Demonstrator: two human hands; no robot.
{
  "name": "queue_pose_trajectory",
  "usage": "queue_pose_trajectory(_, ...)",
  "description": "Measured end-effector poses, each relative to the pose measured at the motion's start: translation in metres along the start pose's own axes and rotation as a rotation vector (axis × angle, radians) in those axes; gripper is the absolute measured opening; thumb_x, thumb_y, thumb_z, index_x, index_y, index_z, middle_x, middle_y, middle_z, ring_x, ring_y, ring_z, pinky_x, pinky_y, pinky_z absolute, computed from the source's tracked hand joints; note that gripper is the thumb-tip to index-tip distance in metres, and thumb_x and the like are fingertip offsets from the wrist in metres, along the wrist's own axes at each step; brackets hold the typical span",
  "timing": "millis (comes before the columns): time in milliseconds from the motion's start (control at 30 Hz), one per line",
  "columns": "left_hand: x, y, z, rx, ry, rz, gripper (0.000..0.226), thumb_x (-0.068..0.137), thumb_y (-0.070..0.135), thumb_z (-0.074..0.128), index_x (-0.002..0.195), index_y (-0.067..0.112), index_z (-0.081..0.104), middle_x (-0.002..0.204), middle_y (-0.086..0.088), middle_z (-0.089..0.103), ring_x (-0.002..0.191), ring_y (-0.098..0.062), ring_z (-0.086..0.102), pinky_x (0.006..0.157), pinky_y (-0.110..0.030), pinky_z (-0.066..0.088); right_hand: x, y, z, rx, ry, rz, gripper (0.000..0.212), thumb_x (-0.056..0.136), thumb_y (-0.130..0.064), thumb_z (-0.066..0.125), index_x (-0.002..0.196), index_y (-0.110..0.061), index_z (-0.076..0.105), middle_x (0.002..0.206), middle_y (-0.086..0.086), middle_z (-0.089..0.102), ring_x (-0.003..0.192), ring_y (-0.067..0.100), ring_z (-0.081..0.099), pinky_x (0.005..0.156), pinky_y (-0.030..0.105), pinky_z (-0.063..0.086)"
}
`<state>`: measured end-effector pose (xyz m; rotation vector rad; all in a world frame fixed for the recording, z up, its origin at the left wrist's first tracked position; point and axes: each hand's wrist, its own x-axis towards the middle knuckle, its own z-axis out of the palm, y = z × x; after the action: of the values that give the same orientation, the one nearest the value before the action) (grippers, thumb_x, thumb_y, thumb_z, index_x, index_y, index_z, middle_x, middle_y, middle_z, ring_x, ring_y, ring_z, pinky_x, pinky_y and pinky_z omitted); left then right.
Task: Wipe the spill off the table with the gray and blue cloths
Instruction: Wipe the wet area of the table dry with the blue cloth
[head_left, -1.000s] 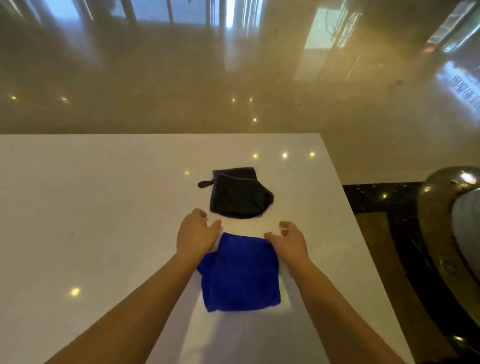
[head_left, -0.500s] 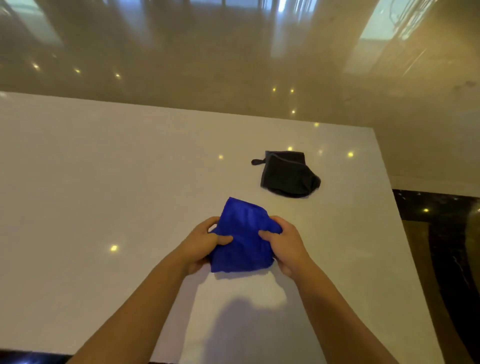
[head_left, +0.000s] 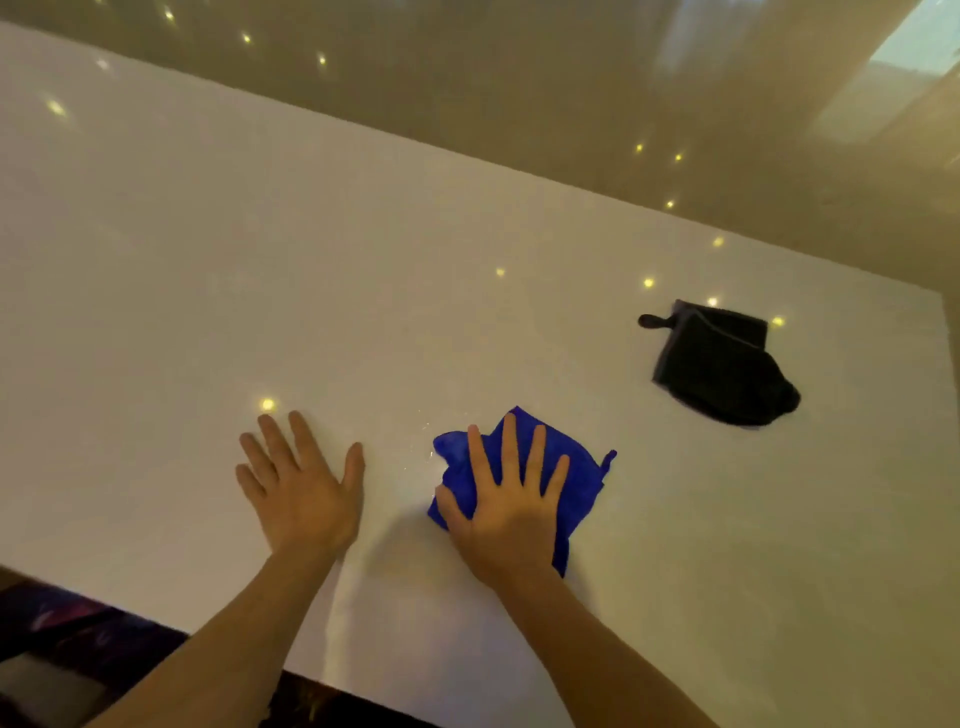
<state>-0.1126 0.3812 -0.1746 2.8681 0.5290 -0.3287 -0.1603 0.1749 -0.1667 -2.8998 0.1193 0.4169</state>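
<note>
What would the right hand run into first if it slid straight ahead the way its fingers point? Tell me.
Probably nothing: the right hand, flat on the blue cloth, points up the bare white table. The gray cloth lies off to its right.

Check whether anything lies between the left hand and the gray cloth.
Yes: the right hand, pressed flat on the blue cloth, sits on the line from the left hand to the gray cloth. Beyond the blue cloth, only bare white table separates it from the gray one.

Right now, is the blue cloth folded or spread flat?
Bunched, not flat: the blue cloth sits crumpled under the flat right hand.
</note>
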Motion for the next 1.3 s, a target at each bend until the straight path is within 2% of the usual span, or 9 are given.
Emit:
queue_pose_trajectory(133, -0.003, -0.006, 0.006, 0.028, 0.029, 0.018, 0.087, 0.092, 0.070, 0.010, 0.160, 0.016, -0.003, 0.168, -0.016, -0.005, 0.154, -0.035, -0.011, 0.124, -0.053, -0.003, -0.097, 0.007, 0.043, -0.133, -0.058, -0.550, 0.075, 0.093, -0.074, 0.039, 0.159, -0.039, 0.031, 0.172, 0.003, 0.022, 0.159, 0.037, -0.008, 0.114, 0.068, 0.017)
queue_pose_trajectory(267, -0.002, -0.005, 0.007, 0.031, 0.031, 0.010, 0.088, 0.091, 0.072, 0.009, 0.160, 0.019, -0.006, 0.169, -0.014, -0.007, 0.154, -0.033, -0.013, 0.124, -0.053, -0.001, -0.018, 0.068, 0.001, -0.291, -0.201, -1.173, 0.071, 0.097, -0.069, 0.040, 0.162, -0.044, 0.022, 0.173, -0.005, 0.017, 0.160, 0.030, -0.002, 0.125, 0.060, -0.006)
queue_pose_trajectory(367, 0.001, -0.007, 0.008, 0.030, 0.039, 0.004, 0.088, 0.092, 0.072, 0.011, 0.160, 0.017, -0.001, 0.169, -0.015, -0.003, 0.155, -0.034, -0.010, 0.124, -0.054, 0.000, 0.098, 0.079, -0.041, -0.201, -0.023, -0.762, 0.074, 0.091, -0.069, 0.040, 0.158, -0.038, 0.037, 0.170, 0.002, 0.028, 0.157, 0.038, 0.021, 0.121, 0.071, 0.015)
queue_pose_trajectory(567, 0.002, -0.005, 0.005, 0.027, 0.009, 0.007, 0.088, 0.093, 0.071, 0.010, 0.160, 0.015, -0.001, 0.168, -0.015, -0.008, 0.154, -0.035, -0.013, 0.124, -0.053, -0.003, 0.179, 0.028, -0.055, -0.008, 0.163, 0.175, 0.079, 0.100, -0.065, 0.020, 0.166, -0.021, 0.012, 0.173, 0.011, 0.016, 0.158, 0.039, 0.008, 0.124, 0.065, 0.009)
queue_pose_trajectory(767, 0.000, -0.001, -0.002, -0.004, -0.012, 0.006, 0.088, 0.093, 0.069, 0.012, 0.160, 0.014, 0.001, 0.168, -0.015, -0.008, 0.154, -0.034, -0.014, 0.123, -0.055, -0.002, -0.004, 0.017, 0.015, -0.190, -0.115, -0.896, 0.077, 0.098, -0.066, 0.037, 0.163, -0.026, 0.025, 0.172, 0.004, 0.018, 0.158, 0.033, -0.014, 0.122, 0.068, 0.006)
queue_pose_trajectory(933, 0.001, -0.002, 0.000, -0.010, -0.010, 0.002, 0.085, 0.093, 0.070, 0.011, 0.160, 0.019, 0.000, 0.169, -0.012, -0.008, 0.154, -0.032, -0.015, 0.124, -0.054, -0.001, 0.108, 0.024, -0.023, -0.179, -0.349, -1.751, 0.066, 0.093, -0.053, 0.066, 0.152, -0.027, 0.052, 0.165, 0.004, 0.039, 0.158, 0.034, 0.016, 0.127, 0.059, 0.001)
queue_pose_trajectory(1000, 0.002, -0.006, 0.002, 0.003, -0.005, 0.015, 0.082, 0.094, 0.066, 0.010, 0.160, 0.017, 0.008, 0.169, -0.014, -0.003, 0.155, -0.034, -0.009, 0.123, -0.055, 0.003, 0.176, -0.007, -0.039, -0.206, -0.192, -1.559, 0.065, 0.094, -0.060, 0.057, 0.151, -0.031, 0.052, 0.165, 0.003, 0.038, 0.157, 0.036, 0.022, 0.126, 0.059, 0.006)
queue_pose_trajectory(1167, 0.004, -0.007, 0.007, 0.032, 0.010, 0.000, 0.086, 0.092, 0.070, 0.018, 0.159, 0.018, 0.011, 0.169, -0.014, 0.002, 0.155, -0.035, -0.006, 0.122, -0.050, -0.001, 0.280, -0.081, -0.060, -0.101, 0.100, -0.336, 0.079, 0.097, -0.072, 0.024, 0.165, -0.032, 0.017, 0.174, 0.002, 0.015, 0.159, 0.037, 0.006, 0.126, 0.062, 0.002)
queue_pose_trajectory(1300, 0.002, -0.008, 0.008, 0.042, 0.012, -0.003, 0.088, 0.092, 0.071, 0.018, 0.161, 0.017, 0.006, 0.169, -0.014, -0.001, 0.155, -0.035, -0.007, 0.123, -0.052, 0.001, 0.212, -0.093, -0.034, -0.080, 0.131, -0.321, 0.076, 0.102, -0.062, 0.028, 0.165, -0.020, 0.019, 0.173, 0.006, 0.018, 0.158, 0.039, 0.010, 0.124, 0.065, 0.011)
